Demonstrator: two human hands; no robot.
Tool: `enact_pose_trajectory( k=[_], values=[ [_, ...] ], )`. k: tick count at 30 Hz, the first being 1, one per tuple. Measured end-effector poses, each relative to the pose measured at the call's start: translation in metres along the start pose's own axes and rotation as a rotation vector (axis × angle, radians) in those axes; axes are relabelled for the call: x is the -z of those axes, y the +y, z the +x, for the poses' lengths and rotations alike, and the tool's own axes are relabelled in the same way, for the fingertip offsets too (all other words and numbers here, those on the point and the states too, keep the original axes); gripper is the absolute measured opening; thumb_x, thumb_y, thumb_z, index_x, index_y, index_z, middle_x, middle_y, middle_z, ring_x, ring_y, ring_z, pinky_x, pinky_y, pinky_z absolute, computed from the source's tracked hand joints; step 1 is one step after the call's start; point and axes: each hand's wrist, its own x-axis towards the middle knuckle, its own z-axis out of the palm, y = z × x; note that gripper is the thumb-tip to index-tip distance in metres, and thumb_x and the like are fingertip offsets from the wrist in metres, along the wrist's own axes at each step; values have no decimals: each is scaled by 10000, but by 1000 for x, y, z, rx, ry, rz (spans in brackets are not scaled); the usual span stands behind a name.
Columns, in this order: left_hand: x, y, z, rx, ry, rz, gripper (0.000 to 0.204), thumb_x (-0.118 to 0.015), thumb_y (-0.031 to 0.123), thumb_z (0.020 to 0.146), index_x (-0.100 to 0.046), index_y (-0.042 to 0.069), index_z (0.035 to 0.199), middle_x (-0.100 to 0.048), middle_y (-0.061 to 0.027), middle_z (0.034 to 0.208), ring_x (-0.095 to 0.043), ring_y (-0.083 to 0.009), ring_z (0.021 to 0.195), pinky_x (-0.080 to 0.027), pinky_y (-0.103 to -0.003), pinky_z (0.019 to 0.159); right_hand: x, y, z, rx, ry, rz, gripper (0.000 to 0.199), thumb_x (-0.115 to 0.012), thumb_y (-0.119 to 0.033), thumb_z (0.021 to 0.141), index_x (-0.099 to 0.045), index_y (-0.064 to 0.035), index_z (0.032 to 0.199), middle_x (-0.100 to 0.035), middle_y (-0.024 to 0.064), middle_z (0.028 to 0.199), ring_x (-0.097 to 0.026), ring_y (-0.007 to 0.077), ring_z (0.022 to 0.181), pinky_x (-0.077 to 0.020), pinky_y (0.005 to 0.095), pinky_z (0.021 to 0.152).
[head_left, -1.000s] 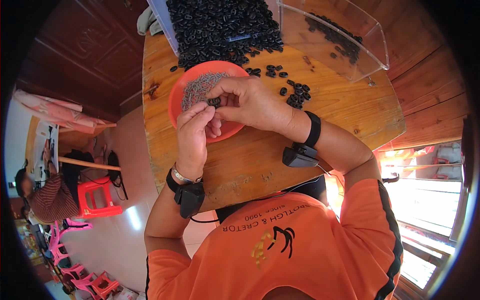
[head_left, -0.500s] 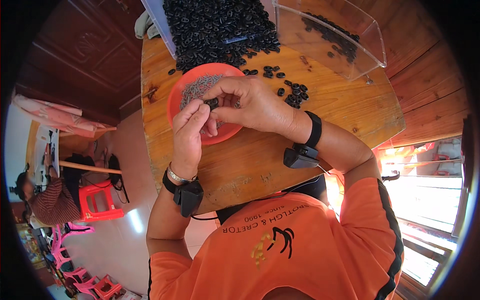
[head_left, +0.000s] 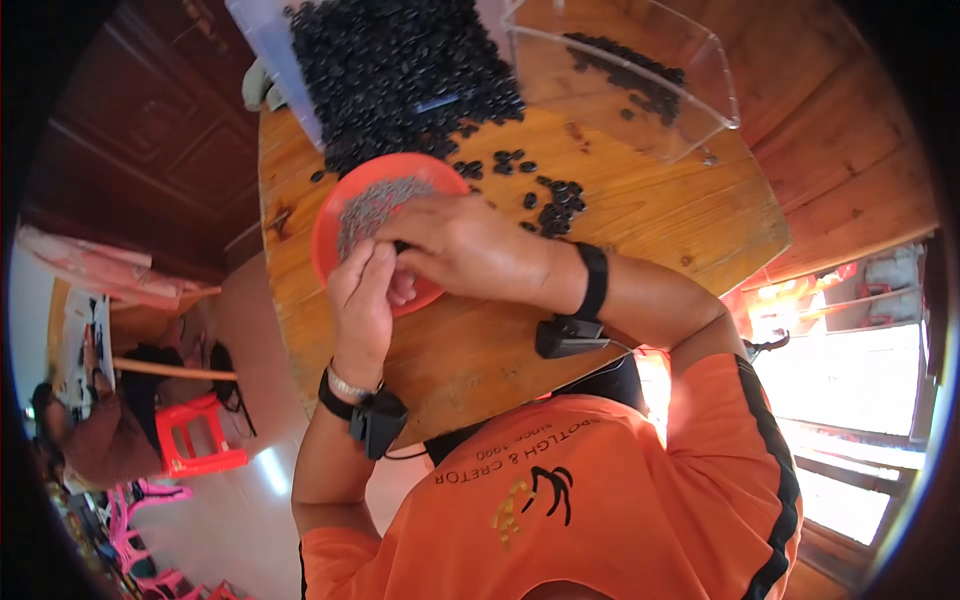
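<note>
Off to the far left, past the table edge, saw a red plastic chair (head_left: 195, 435) on the floor and another person (head_left: 80, 440) seated beside it. Nearer the middle, found the left hand (head_left: 365, 305) raised over the near rim of the orange-red dish (head_left: 335, 215), a black band (head_left: 375, 420) strapped on its wrist. Noted its fingers held close together and almost straight, tips pressed against the right hand's fingertips; could not tell whether they gripped anything themselves.

Compared with a second ago, found both hands drawn slightly toward the near edge of the dish, and the left fingers less curled. Otherwise saw little change, so judged the work on one piece to be in the same step.

Spotted a small dark piece (head_left: 400, 245) between the two hands, just above the dish and its heap of fine grey bits (head_left: 375, 200). Saw the right hand (head_left: 465, 245) reaching in from the right, fingertips narrowed to a pinch on that piece, palm down across the dish.

Farther back, noted a big pile of black pieces (head_left: 400, 70) spilling from a pale bin (head_left: 270, 50), and a few loose black pieces (head_left: 555, 200) on the wooden table (head_left: 650, 230). At far right, saw a clear plastic tray (head_left: 700, 100) with some more of them inside.
</note>
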Motion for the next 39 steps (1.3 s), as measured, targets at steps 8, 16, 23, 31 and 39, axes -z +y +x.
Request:
enact_pose_trajectory(
  k=[8, 16, 23, 31, 39],
  values=[
    [-8, -5, -5, 27, 94, -46, 227, -461, 192, 964, -583, 34, 857, -551, 5, 661, -498, -51, 553, -383, -180, 487, -4, 1, -5, 94, -52, -189, 117, -607, -90, 758, -585, -36, 860, -571, 89, 764, -606, 271, 727, -510, 356, 644],
    [-11, -4, -7, 11, 80, -56, 264, -451, 226, 972, -589, 27, 868, -540, 7, 668, -487, -50, 567, -373, -181, 512, 2, 2, -4, 107, -84, -209, 109, -618, -118, 767, -608, -39, 841, -587, 67, 790, -613, 248, 746, -518, 345, 641],
    [-13, 2, -5, -114, 46, 38, 239, -464, 182, 957, -615, -2, 932, -535, -1, 667, -482, -63, 582, -384, -201, 533, 80, 28, 28, -10, 324, -482, 165, -653, -151, 796, -676, -90, 947, -651, 83, 930, -641, 230, 764, -515, 339, 648],
    [-8, 0, -2, -104, 11, 112, 193, -498, 134, 933, -625, -10, 910, -533, -3, 661, -485, -65, 590, -388, -206, 535, 173, 77, 17, -334, 600, -1111, 201, -595, -84, 829, -654, -102, 1020, -627, 167, 1030, -631, 263, 918, -528, 372, 715],
    [-5, -4, -1, -85, 16, 124, 195, -497, 131, 933, -626, -11, 898, -533, -3, 662, -484, -67, 591, -394, -210, 541, 114, 92, 18, -154, 27, -650, 114, -629, -132, 780, -686, -69, 856, -648, 111, 783, -626, 278, 711, -494, 365, 641]
  ],
)
